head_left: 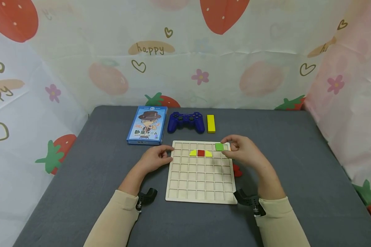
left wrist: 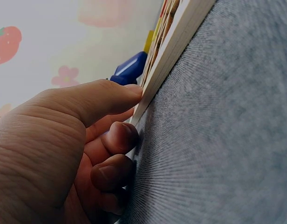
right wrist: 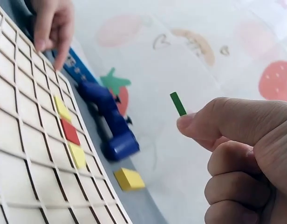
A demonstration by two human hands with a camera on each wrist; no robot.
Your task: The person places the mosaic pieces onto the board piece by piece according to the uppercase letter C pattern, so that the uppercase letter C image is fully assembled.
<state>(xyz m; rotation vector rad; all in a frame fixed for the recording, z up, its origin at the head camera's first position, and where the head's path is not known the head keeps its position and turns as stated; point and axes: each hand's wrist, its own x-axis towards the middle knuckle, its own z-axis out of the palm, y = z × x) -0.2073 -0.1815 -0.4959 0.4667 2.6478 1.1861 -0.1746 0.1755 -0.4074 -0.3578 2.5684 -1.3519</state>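
A pale wooden grid board (head_left: pixel 201 176) lies flat on the dark cloth. In one of its upper rows, a red square tile (head_left: pixel 201 153) sits between two tiles with yellow rounded shapes (head_left: pixel 193 153). My right hand (head_left: pixel 245 150) pinches a green square tile (head_left: pixel 219 147) by thumb and finger; the right wrist view shows this tile (right wrist: pixel 178 103) edge-on, raised above the board. The left hand (head_left: pixel 154 159) touches the board's left edge with thumb and index finger. In the left wrist view, that hand's thumb (left wrist: pixel 120 95) meets the board's side, the other fingers loosely bent.
Behind the board stand a blue game box (head_left: pixel 147 126), a dark blue game controller (head_left: pixel 186 122) and a yellow block (head_left: pixel 211 124). Something red (head_left: pixel 237 170) lies by the board's right edge, partly hidden. A strawberry-patterned curtain (head_left: pixel 222 79) encloses the table.
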